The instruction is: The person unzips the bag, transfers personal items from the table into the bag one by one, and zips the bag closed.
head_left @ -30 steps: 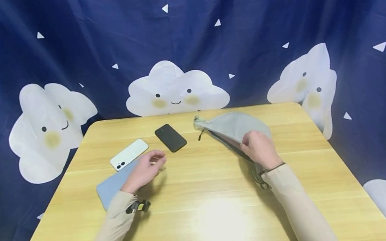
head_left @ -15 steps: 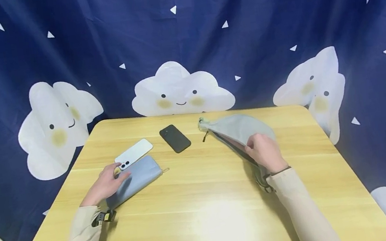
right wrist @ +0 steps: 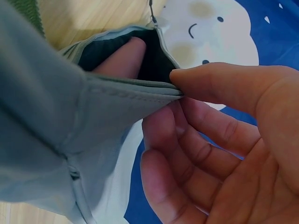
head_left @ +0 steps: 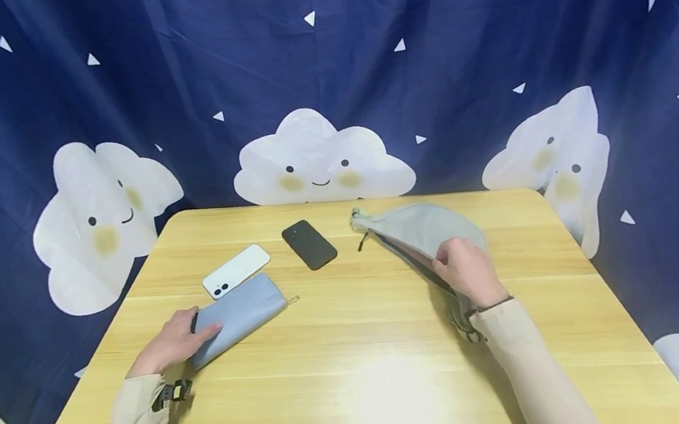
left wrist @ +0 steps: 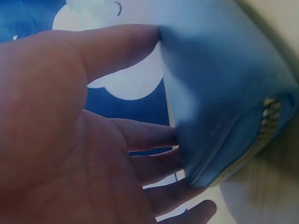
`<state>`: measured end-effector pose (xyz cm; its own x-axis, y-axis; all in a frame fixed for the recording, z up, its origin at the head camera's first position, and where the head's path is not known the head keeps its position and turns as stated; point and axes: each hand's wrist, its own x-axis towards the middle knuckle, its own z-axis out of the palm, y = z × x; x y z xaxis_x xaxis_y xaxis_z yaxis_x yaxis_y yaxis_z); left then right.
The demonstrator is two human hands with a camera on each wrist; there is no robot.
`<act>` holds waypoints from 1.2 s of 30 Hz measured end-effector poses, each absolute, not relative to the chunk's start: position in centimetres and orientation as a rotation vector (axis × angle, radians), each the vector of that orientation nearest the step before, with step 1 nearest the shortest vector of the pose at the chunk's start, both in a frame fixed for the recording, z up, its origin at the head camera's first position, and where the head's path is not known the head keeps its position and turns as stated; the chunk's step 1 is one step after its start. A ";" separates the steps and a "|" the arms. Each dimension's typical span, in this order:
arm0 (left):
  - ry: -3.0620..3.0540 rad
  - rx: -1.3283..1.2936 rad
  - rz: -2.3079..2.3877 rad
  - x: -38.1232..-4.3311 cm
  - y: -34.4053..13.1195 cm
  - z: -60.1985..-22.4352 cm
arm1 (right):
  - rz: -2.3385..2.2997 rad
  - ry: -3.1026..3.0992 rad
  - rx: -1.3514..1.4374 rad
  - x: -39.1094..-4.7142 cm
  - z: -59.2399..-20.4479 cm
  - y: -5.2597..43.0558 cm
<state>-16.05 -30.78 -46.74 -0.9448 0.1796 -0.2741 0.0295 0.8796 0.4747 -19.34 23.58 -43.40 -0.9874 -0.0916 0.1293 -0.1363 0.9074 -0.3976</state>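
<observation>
At the table's left, my left hand (head_left: 168, 345) grips the near end of a light-blue zip wallet (head_left: 242, 314), thumb on its upper face. The left wrist view shows the other fingers against its edge and a gold zip (left wrist: 266, 126) curving round its end. My right hand (head_left: 468, 272) pinches the rim of a grey-green zip bag (head_left: 415, 221) between thumb and curled fingers. That bag's mouth gapes in the right wrist view, its dark inside (right wrist: 159, 58) showing with a pinkish shape (right wrist: 124, 60) in it.
A white phone (head_left: 236, 271) lies just behind the wallet, and a black phone (head_left: 309, 245) lies farther back, between wallet and bag. All rest on a wooden table (head_left: 338, 386). Behind its far edge hangs a dark-blue curtain (head_left: 265, 56) with white clouds.
My left hand has moved left and toward me, from above the wallet's far end to its near end, and now grips it. The right hand stays at the bag's rim.
</observation>
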 end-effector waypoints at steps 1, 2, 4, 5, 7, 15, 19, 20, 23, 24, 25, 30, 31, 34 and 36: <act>2.741 0.159 0.684 -16.0 -30.9 -46.6 | 0.630 -2.961 0.177 -19.3 -43.4 23.6; 2.743 0.163 0.684 -16.0 -31.0 -46.6 | 0.633 -2.962 0.177 -19.3 -43.4 23.6; 2.733 0.166 0.693 -16.0 -31.2 -46.5 | 0.632 -2.962 0.173 -19.3 -43.5 23.5; 2.721 0.162 0.702 -15.9 -31.3 -46.4 | 0.630 -2.962 0.171 -19.3 -43.5 23.5; 2.698 0.146 0.728 -15.9 -31.5 -46.2 | 0.629 -2.964 0.177 -19.3 -43.4 23.5; 2.622 0.049 0.814 -15.5 -32.3 -46.1 | 0.635 -2.964 0.188 -19.2 -43.4 23.6; 2.595 0.022 0.852 -15.4 -32.5 -46.3 | 0.637 -2.955 0.186 -19.2 -43.5 23.6; 2.586 0.020 0.867 -15.4 -32.6 -46.4 | 0.637 -2.955 0.184 -19.1 -43.5 23.6; 2.558 0.031 0.907 -15.5 -32.9 -46.8 | 0.639 -2.953 0.180 -19.1 -43.6 23.6; 2.547 0.031 0.925 -15.4 -33.0 -46.9 | 0.640 -2.954 0.178 -19.1 -43.6 23.6; 2.537 0.033 0.945 -15.4 -33.1 -47.0 | 0.640 -2.955 0.175 -19.1 -43.6 23.6; 2.456 0.073 1.082 -15.4 -34.0 -47.5 | 0.645 -2.959 0.178 -19.2 -43.6 23.6; 2.431 0.088 1.113 -15.3 -34.2 -47.5 | 0.645 -2.960 0.176 -19.2 -43.6 23.6; 2.335 0.142 1.221 -15.2 -34.8 -47.6 | 0.641 -2.962 0.179 -19.2 -43.5 23.6; 2.308 0.178 1.262 -15.2 -35.1 -47.7 | 0.639 -2.966 0.173 -19.3 -43.4 23.7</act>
